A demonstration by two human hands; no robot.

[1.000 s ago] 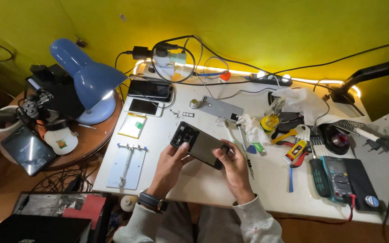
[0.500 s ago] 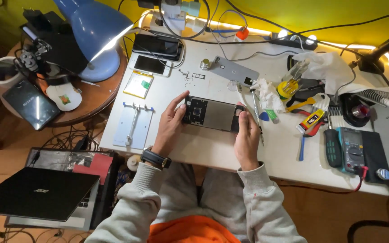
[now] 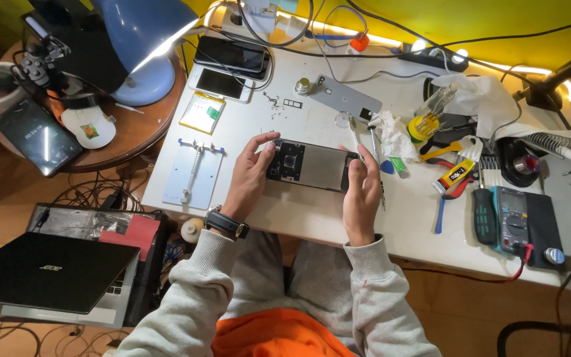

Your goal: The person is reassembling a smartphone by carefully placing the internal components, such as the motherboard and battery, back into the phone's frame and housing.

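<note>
An opened smartphone (image 3: 312, 166) with its back cover off, dark internals and a grey battery showing, lies level over the white table (image 3: 299, 218). My left hand (image 3: 249, 175) grips its left end, fingers curled over the top corner. My right hand (image 3: 361, 188) grips its right end. A black watch (image 3: 226, 223) sits on my left wrist. Both sleeves are grey.
A grey back cover (image 3: 345, 98) and a screwdriver (image 3: 373, 142) lie behind the phone. A metal holder plate (image 3: 193, 175) and a yellow battery (image 3: 202, 112) lie at the left, two phones (image 3: 229, 69) behind. Pliers, a glue tube (image 3: 456, 175) and a multimeter (image 3: 515, 221) sit right. A blue lamp (image 3: 143, 46) stands far left.
The view has tilted down and closer. My hands have turned the phone from slanted to level, and now each hand holds one end.
</note>
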